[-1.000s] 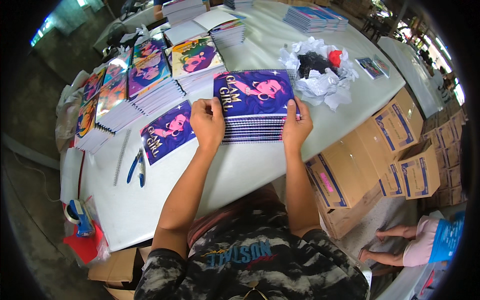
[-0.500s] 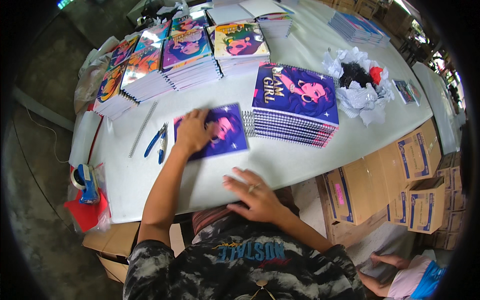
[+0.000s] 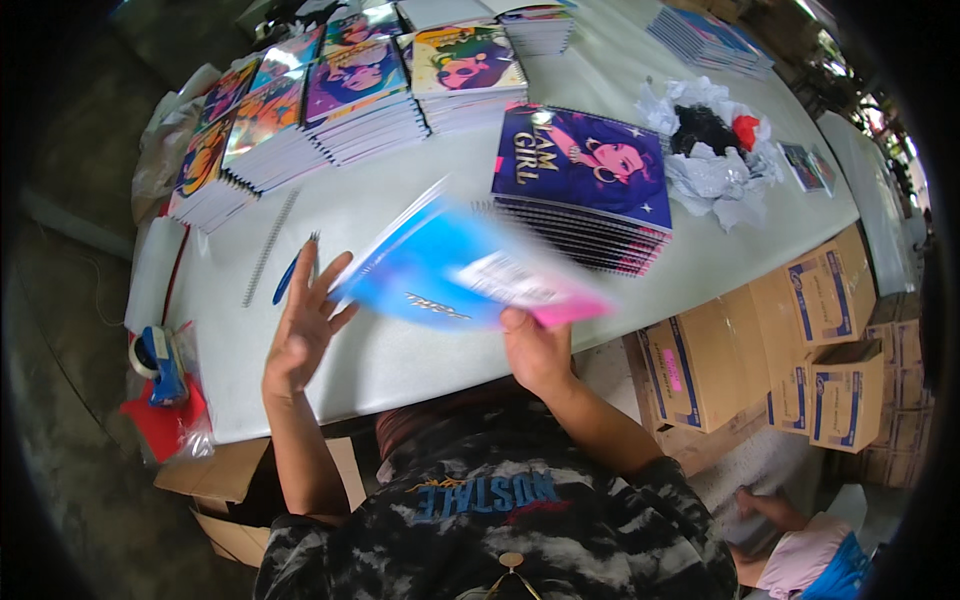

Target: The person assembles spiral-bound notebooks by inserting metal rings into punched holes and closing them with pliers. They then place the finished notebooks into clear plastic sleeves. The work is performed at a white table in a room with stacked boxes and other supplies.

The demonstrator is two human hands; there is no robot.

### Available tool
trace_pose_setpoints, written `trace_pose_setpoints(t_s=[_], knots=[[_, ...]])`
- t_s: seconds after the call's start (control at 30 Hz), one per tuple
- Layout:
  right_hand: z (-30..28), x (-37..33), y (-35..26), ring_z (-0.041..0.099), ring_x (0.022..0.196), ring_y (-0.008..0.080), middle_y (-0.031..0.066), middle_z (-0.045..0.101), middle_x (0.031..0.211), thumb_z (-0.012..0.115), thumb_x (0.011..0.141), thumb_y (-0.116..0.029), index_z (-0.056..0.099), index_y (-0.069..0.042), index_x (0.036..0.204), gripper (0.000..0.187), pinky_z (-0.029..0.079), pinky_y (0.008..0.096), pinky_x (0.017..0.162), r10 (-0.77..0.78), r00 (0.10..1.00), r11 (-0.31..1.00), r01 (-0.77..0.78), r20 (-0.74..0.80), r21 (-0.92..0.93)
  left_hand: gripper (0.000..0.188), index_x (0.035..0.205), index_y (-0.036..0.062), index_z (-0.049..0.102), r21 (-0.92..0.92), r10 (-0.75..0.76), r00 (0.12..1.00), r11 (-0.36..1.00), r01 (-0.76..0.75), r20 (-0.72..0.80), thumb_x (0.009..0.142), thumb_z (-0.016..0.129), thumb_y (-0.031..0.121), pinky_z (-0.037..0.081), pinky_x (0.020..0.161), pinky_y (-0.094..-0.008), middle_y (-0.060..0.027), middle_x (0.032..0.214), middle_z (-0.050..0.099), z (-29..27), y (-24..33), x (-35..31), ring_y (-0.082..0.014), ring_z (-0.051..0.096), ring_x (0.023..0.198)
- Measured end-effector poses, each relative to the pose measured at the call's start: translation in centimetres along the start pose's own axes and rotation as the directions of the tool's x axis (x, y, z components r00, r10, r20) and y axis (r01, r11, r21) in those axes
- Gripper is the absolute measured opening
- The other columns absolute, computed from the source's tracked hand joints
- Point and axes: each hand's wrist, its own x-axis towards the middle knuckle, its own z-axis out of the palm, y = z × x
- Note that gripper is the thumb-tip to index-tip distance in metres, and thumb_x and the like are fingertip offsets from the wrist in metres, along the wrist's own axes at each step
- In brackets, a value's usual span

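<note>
The notebook is badly blurred, its print smeared and its far edge drawn into streaks. It hides most of the fingers of the right hand, leaving the thumb in sight. Whether the left hand touches the notebook's left corner cannot be told. That hand covers much of the pliers, part of one blue handle showing beside it. On the far side, the open book is cut by the top edge; near, the shirt runs off the bottom. At near right, a person is cut off above the waist.
</note>
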Motion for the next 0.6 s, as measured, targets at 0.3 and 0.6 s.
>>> trace_pose_setpoints(t_s=[0.3, 0.6], knots=[[-3.9, 2.4, 0.6, 0.057, 0.092, 0.0113, 0.0064, 0.061, 0.104, 0.068, 0.077, 0.002, 0.057, -0.001, 0.110, 0.035, 0.048, 0.0265, 0.079, 0.056, 0.991, 0.998, -0.056, 0.125, -0.004, 0.030, 0.102, 0.0002, 0.055, 0.028, 0.126, 0.920, 0.992, -0.125, -0.370, 0.072, 0.056, -0.001, 0.044, 0.086, -0.0299, -0.0074, 0.099, 0.061, 1.0, -3.9, 0.3, -0.0150, 0.058, 0.090], [-4.4, 1.9, -0.6, 0.058, 0.077, 0.0080, 0.0054, 0.066, 0.084, 0.068, 0.078, -0.005, 0.064, 0.002, 0.092, 0.016, 0.047, 0.0240, 0.070, 0.309, 0.949, 0.814, -0.230, 0.062, -0.533, 0.029, 0.103, 0.0003, 0.055, 0.654, -0.123, 0.986, 0.738, 0.166, -0.112, 0.074, 0.058, -0.006, 0.044, 0.081, -0.0311, -0.0070, 0.094, 0.061, -1.5, -5.4, -1.0, -0.0179, 0.057, 0.087]])
